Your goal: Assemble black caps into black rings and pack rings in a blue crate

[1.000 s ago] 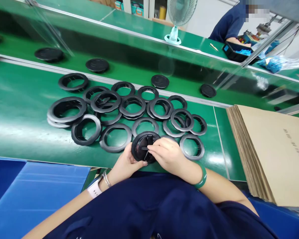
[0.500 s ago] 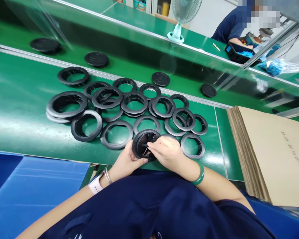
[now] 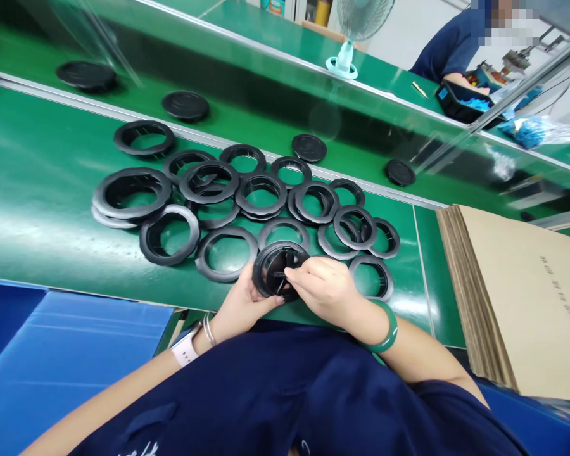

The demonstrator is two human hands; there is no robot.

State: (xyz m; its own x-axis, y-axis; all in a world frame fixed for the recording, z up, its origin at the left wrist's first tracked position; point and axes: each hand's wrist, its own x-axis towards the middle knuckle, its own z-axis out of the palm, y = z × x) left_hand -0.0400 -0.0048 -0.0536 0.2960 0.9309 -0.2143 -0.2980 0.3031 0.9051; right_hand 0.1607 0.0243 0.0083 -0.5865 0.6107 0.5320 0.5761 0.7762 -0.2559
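in work: black round piece, above table edge | left hand: gripping its rim | right hand: pinching at its middle | progress: piece seems unfinished; loose rings apparently left; at least 4 discs beyond, status unclear

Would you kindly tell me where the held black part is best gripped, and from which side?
I'd grip the part by its outer rim, from the left, as the left hand does: that round rim surrounds a recessed middle, where the right hand is busy.
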